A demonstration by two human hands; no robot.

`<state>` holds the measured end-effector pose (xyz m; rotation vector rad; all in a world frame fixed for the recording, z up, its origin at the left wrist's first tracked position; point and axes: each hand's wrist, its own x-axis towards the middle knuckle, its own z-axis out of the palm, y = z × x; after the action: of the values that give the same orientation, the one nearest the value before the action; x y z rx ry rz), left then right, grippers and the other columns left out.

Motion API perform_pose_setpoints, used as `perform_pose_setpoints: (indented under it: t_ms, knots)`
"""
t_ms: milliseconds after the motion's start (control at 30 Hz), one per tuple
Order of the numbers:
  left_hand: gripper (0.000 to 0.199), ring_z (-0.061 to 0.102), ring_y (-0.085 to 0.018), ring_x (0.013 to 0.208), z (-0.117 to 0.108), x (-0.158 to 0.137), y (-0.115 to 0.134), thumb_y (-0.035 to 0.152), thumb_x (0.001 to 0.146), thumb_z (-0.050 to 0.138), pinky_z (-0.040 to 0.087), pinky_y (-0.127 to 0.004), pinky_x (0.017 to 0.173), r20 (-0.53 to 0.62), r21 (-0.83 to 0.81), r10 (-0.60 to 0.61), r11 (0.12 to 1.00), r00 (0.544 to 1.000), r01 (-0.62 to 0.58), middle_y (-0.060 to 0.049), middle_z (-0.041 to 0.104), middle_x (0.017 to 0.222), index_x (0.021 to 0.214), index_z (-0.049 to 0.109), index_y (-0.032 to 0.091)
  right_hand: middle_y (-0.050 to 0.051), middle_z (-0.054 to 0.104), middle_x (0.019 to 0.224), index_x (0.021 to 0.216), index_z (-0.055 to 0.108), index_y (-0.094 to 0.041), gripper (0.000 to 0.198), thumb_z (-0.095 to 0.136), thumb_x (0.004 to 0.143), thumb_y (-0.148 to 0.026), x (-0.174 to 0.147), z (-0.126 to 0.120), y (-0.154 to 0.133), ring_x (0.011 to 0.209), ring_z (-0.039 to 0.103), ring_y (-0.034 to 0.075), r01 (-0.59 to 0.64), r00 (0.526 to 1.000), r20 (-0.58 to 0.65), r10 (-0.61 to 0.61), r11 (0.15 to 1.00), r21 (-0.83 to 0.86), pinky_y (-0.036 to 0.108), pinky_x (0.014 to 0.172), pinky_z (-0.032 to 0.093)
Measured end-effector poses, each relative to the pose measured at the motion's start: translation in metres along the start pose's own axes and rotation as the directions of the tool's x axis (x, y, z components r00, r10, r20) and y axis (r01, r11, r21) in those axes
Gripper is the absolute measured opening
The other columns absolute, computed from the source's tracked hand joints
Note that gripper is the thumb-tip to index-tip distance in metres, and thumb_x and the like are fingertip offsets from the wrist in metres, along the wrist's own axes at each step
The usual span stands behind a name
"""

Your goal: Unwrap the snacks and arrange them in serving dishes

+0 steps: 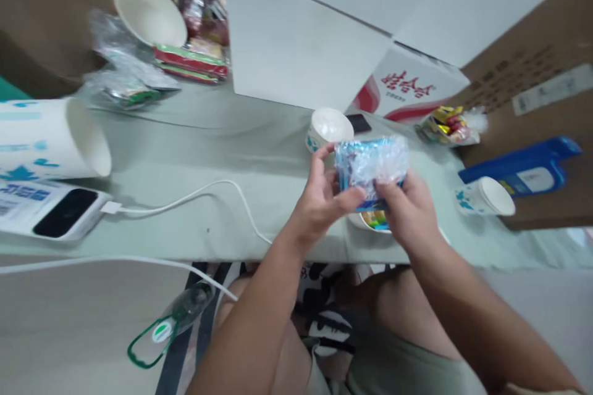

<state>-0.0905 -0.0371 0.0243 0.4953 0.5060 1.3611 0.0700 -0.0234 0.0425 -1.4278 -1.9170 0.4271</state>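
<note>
A shiny blue-and-white plastic packet (373,163) is held up between my two hands, above the front part of the table. My left hand (324,191) grips its left side, thumb on the near face. On the right, my right hand (410,207) pinches the lower right corner with the thumb on top. Below the packet, partly hidden by it and my hands, sits a white bowl with colourful contents (376,220). Just behind the packet stands a white paper bowl with blue print (330,126). The packet's contents cannot be made out.
White boxes (306,43) line the back. At left are a paper bucket (50,139), a white device (65,213) with a cable (185,199), and several snack packs (192,63). At right are a paper cup (486,196) and a blue object (519,166). A bottle (188,308) is below the edge.
</note>
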Motion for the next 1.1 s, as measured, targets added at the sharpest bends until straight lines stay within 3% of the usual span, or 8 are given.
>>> perform_pose_setpoints:
  t_ms: [100,233,333,433,500,600,733,1100]
  knots:
    - [0.071,0.066,-0.019,0.088,0.011,-0.007,-0.020,0.020,0.055,0.091,0.052,-0.027,0.077,0.112,0.211,-0.026,0.977,0.993,0.002,-0.005,0.069,0.104,0.120,0.064,0.028,0.009,0.071,0.111,0.120,0.064,-0.028,0.033,0.062,0.092,-0.045,-0.061,-0.013,0.014,0.101,0.069,0.031,-0.084,0.994,-0.066,0.090,0.993,0.085,0.049,0.089,0.057]
    - [0.046,0.063,-0.018,0.084,0.011,-0.011,-0.030,0.024,0.063,0.088,0.050,-0.025,0.076,0.162,0.454,-0.113,0.890,0.980,0.028,-0.004,0.068,0.098,0.106,0.071,0.025,0.010,0.068,0.120,0.122,0.065,-0.030,0.035,0.067,0.089,-0.040,-0.116,-0.037,0.046,0.105,0.068,0.031,-0.113,0.994,0.007,0.113,0.981,0.157,0.049,0.088,0.058]
    - [0.045,0.062,-0.018,0.079,0.014,-0.016,-0.033,0.029,0.066,0.085,0.049,-0.025,0.074,0.160,0.596,-0.215,0.799,0.963,0.080,-0.003,0.067,0.090,0.108,0.070,0.026,0.008,0.069,0.111,0.113,0.065,-0.030,0.023,0.061,0.092,-0.037,-0.136,-0.064,0.093,0.102,0.069,0.029,-0.233,0.955,-0.152,0.254,0.962,0.145,0.049,0.090,0.058]
    - [0.052,0.062,-0.019,0.078,0.029,-0.021,-0.049,0.032,0.066,0.086,0.048,-0.026,0.073,0.235,0.772,-0.376,0.633,0.896,0.063,-0.002,0.069,0.090,0.115,0.069,0.026,0.009,0.070,0.110,0.107,0.062,-0.028,0.026,0.065,0.083,-0.038,-0.136,-0.091,0.145,0.105,0.069,0.031,-0.357,0.890,-0.320,0.324,0.933,-0.048,0.053,0.095,0.056]
    - [0.046,0.061,-0.019,0.077,0.040,-0.022,-0.069,0.034,0.067,0.085,0.046,-0.026,0.071,0.263,0.881,-0.472,0.473,0.842,-0.011,-0.002,0.070,0.089,0.108,0.070,0.023,0.013,0.069,0.116,0.110,0.061,-0.026,0.034,0.064,0.078,-0.038,-0.128,-0.104,0.176,0.112,0.066,0.034,-0.378,0.896,-0.330,0.296,0.900,-0.220,0.056,0.101,0.052]
    - [0.022,0.054,-0.017,0.067,0.050,-0.016,-0.103,0.037,0.071,0.078,0.037,-0.027,0.063,0.251,0.964,-0.558,0.217,0.791,-0.154,0.000,0.064,0.073,0.079,0.065,0.021,0.021,0.065,0.126,0.120,0.059,-0.020,0.045,0.059,0.078,-0.036,-0.115,-0.112,0.213,0.123,0.059,0.037,-0.344,0.934,-0.239,0.267,0.854,-0.390,0.056,0.109,0.045]
    - [0.026,0.048,-0.017,0.066,0.045,-0.001,-0.132,0.041,0.072,0.074,0.032,-0.029,0.063,0.224,0.971,-0.501,0.045,0.836,-0.233,0.002,0.056,0.070,0.074,0.056,0.022,0.024,0.063,0.131,0.124,0.061,-0.013,0.047,0.054,0.084,-0.037,-0.107,-0.109,0.237,0.123,0.057,0.039,-0.346,0.938,-0.159,0.308,0.824,-0.448,0.054,0.109,0.044]
    - [0.026,0.050,-0.019,0.075,0.042,0.000,-0.148,0.042,0.072,0.071,0.038,-0.031,0.074,0.167,0.984,-0.383,0.000,0.909,-0.180,0.000,0.058,0.079,0.080,0.059,0.020,0.022,0.063,0.125,0.120,0.067,-0.016,0.043,0.048,0.087,-0.037,-0.109,-0.109,0.237,0.119,0.055,0.039,-0.384,0.923,-0.158,0.351,0.804,-0.454,0.053,0.103,0.041]
